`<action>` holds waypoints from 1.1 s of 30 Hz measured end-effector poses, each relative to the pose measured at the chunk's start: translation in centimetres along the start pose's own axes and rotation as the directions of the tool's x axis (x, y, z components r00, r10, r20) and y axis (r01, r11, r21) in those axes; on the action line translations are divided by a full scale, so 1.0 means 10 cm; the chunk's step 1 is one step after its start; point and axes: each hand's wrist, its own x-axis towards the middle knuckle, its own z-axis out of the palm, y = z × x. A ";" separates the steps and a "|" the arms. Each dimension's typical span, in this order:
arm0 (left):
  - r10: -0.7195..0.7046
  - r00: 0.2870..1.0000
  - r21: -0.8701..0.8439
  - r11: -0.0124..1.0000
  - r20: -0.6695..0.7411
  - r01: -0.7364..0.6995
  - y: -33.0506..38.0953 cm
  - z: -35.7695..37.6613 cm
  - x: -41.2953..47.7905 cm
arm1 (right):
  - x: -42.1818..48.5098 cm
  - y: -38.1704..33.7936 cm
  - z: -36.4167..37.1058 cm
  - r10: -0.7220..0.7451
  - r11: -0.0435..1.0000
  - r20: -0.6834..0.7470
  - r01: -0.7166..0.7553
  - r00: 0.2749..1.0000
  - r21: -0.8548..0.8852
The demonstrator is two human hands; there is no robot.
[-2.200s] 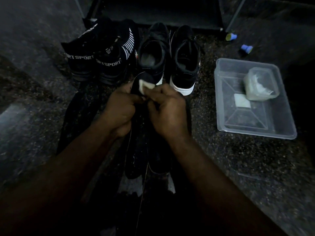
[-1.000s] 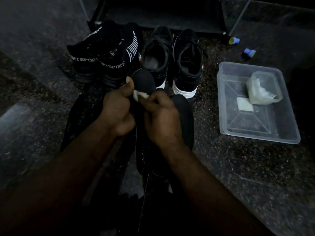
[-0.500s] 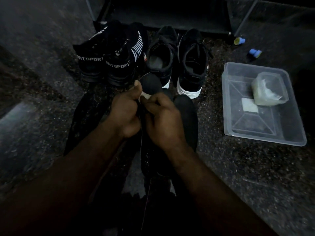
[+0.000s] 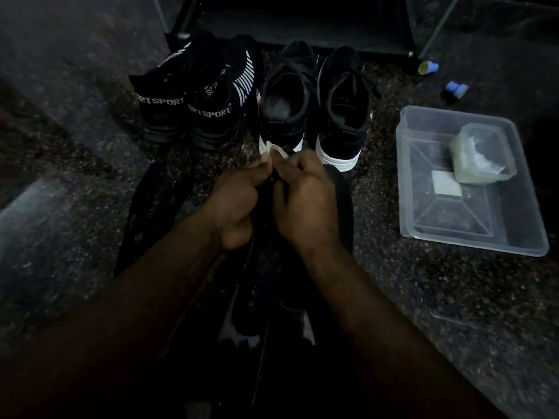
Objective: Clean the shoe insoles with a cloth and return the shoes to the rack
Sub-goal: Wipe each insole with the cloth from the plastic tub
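Note:
My left hand (image 4: 233, 204) grips a black insole (image 4: 266, 192), which stands between both hands and is mostly hidden by them. My right hand (image 4: 305, 198) pinches a small white cloth (image 4: 272, 150) against the insole's upper end. A second black insole (image 4: 340, 201) lies just right of my right hand. Beyond the hands stand two pairs of shoes. On the left is a black pair lettered SPORT (image 4: 193, 107). On the right is a black pair with white soles (image 4: 314, 101). The dark shoe rack (image 4: 302, 28) is behind them.
A clear plastic tray (image 4: 472, 241) sits on the speckled stone floor at the right, holding a small lidded tub (image 4: 484, 152) and a white square pad (image 4: 446, 186). Two small blue caps (image 4: 428, 67) (image 4: 455, 89) lie near the rack's leg. My dark-clad legs lie under the arms.
The cloth has slid up to the insole's top end, which now hides behind my fingers. Both hands stay together on the insole.

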 end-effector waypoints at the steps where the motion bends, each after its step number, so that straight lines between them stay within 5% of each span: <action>1: 0.004 1.000 -0.006 1.000 0.002 -0.004 0.00 0.01 -0.01 | 0.02 0.04 -0.01 0.022 1.000 -0.028 -0.022 0.999 -0.006; 4: 0.015 0.999 -0.019 1.000 0.041 -0.014 -0.03 0.03 -0.01 | 0.08 0.21 -0.06 0.114 0.991 -0.105 -0.121 0.988 -0.061; 8: -0.007 0.999 -0.041 0.999 0.033 0.008 0.03 -0.01 -0.01 | -0.03 -0.09 0.01 0.023 1.000 0.017 -0.023 1.000 0.006; 12: 0.016 0.999 -0.004 1.000 0.035 -0.016 0.00 0.00 -0.02 | 0.07 0.17 -0.04 0.095 0.991 -0.104 -0.104 0.990 -0.087; 16: 0.003 1.000 -0.023 1.000 0.018 -0.003 0.02 -0.04 -0.01 | -0.04 -0.09 0.06 0.057 0.998 -0.007 -0.057 0.998 0.000; 20: 0.022 0.999 -0.005 1.000 0.035 -0.021 -0.01 -0.01 -0.01 | 0.05 0.10 0.02 0.089 0.990 -0.098 -0.099 0.991 -0.096; 26: -0.012 1.000 -0.048 0.999 -0.018 0.011 0.00 -0.05 0.04 | -0.05 -0.01 0.06 0.066 0.998 0.017 -0.066 0.998 -0.021; 29: 0.037 0.999 -0.012 0.999 -0.024 -0.038 0.02 -0.07 0.07 | 0.08 0.24 -0.11 0.227 0.974 -0.057 -0.227 0.972 -0.001; 33: 0.124 0.980 -0.011 0.992 -0.156 -0.127 0.03 -0.16 0.18 | 0.19 0.29 -0.30 0.540 0.768 -0.005 -0.491 0.841 0.411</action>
